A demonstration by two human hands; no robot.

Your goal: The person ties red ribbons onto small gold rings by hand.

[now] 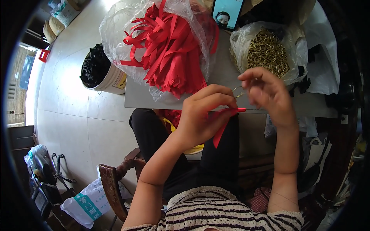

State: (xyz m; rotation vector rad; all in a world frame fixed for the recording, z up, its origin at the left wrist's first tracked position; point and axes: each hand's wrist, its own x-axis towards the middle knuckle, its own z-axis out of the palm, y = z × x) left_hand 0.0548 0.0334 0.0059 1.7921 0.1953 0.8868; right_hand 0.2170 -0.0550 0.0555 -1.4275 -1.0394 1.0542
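My left hand [206, 111] is closed, pinching a red ribbon [220, 134] between thumb and fingers. One end of that ribbon hangs down over my lap, and a short bit sticks out past the fingertips. A thin gold-coloured metal hook [239, 94] shows at those same fingertips, in the gap between my hands. My right hand [269, 94] is just to the right, raised, with loosely bent fingers apart and nothing visible in them. Beyond my left hand, a big bundle of red ribbons [169, 50] spills from a clear plastic bag [115, 27] on the grey table [135, 90].
Gold-coloured metal hooks [269, 54] fill another clear bag at the table's right, beside a phone [227, 13]. A white bucket [113, 81] of black material stands on the floor left of the table. A wooden chair arm [111, 188] is by my left elbow; a yellow-rimmed container [194, 150] sits between my legs.
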